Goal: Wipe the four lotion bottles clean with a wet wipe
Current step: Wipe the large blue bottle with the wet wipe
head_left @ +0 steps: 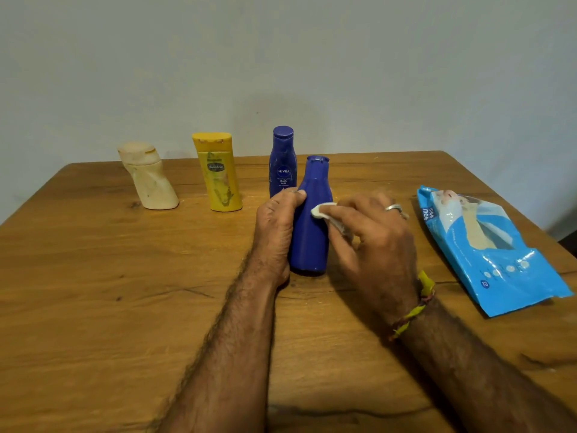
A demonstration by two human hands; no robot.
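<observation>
A plain blue lotion bottle (310, 226) stands upright near the table's middle. My left hand (276, 226) grips its left side. My right hand (374, 242) holds a white wet wipe (327, 214) and presses it against the bottle's right side. Behind it stands a second blue bottle (282, 164) with a Nivea label. Further left are a yellow Vaseline bottle (218, 173) and a cream bottle (146, 176) that leans to the left.
A blue pack of wet wipes (487, 248) lies flat on the right side of the wooden table (109, 276). A pale wall rises behind the table's far edge. The three untouched bottles stand in a row near that edge.
</observation>
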